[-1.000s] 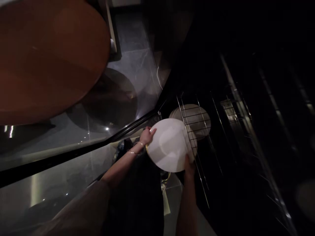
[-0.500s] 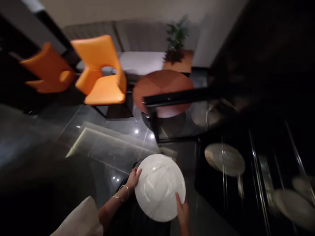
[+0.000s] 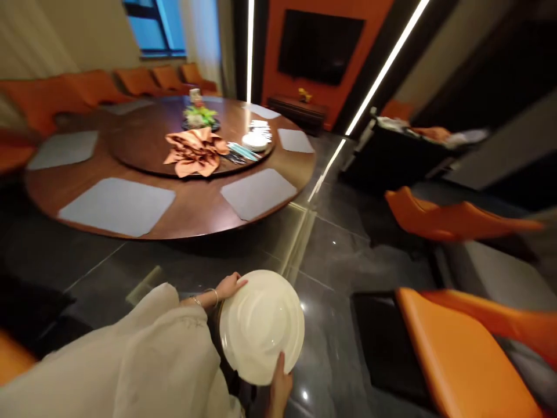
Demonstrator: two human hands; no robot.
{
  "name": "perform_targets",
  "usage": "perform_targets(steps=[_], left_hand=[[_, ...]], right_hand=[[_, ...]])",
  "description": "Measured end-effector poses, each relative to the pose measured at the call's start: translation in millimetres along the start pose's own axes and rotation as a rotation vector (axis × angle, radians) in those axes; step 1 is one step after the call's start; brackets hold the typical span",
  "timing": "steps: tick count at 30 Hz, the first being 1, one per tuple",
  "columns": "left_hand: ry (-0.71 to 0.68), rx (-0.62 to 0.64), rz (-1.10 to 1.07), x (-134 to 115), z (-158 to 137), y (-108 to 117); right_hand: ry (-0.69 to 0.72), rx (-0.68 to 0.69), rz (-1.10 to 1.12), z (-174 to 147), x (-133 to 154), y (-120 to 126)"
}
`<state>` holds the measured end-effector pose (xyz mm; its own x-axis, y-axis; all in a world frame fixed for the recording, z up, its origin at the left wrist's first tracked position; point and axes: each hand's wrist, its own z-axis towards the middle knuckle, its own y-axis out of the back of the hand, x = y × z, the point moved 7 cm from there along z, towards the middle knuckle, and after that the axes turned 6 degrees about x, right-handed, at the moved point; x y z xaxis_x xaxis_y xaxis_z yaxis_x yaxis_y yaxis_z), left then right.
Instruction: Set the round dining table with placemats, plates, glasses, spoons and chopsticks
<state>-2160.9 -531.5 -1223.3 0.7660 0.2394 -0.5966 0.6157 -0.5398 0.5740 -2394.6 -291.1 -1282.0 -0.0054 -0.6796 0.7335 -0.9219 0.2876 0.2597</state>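
Note:
A large white plate (image 3: 261, 325) is held out in front of my body, above the dark tiled floor. My left hand (image 3: 230, 285) grips its upper left rim, with bracelets on the wrist. On the lower right rim my right hand (image 3: 281, 380) is closed, its thumb lying over the top face. Whether more plates sit under this one I cannot tell. Ahead stands a round wooden table (image 3: 209, 217) with grey placemats (image 3: 259, 193). Its turntable (image 3: 143, 148) bears folded orange napkins (image 3: 195, 150), a stack of small white dishes (image 3: 255, 141) and a flower arrangement (image 3: 200, 116).
Orange chairs (image 3: 470, 348) stand close on the right, and more orange chairs (image 3: 139, 81) line the table's far left side. A dark cart (image 3: 387, 145) with cloths on it is at the back right. A television (image 3: 321, 46) hangs on the orange wall.
My view has swung from the sofa, small round table and potted plant to the large dining table. The plate has stayed in both hands throughout.

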Motion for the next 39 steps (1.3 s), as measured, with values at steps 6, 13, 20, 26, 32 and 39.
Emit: perform_targets(steps=[6,13,20,26,32,39], left_hand=[[0.175,-0.252,-0.294,25.0,35.3,113.2],[0.429,-0.569,-0.663,49.7,60.8,155.7],[0.639,-0.747,-0.816,82.8,50.7,198.9],[0.656,-0.86,-0.707,178.9,47.4,363.7],[0.601,-0.853,-0.508,304.3,76.0,584.6],[0.591,-0.774,-0.487,397.8,163.9,732.9]], right_hand=[[0.106,-0.014,-0.1,117.3,181.5,-32.4],[0.221,0.251,-0.299,229.4,323.7,-103.0],[0.339,0.472,-0.547,267.5,426.8,-218.0],[0.458,0.695,-0.499,242.8,477.7,-405.4],[0.457,0.865,-0.389,202.1,513.0,-617.5],[0.551,0.835,-0.601,205.4,595.5,-777.2]])
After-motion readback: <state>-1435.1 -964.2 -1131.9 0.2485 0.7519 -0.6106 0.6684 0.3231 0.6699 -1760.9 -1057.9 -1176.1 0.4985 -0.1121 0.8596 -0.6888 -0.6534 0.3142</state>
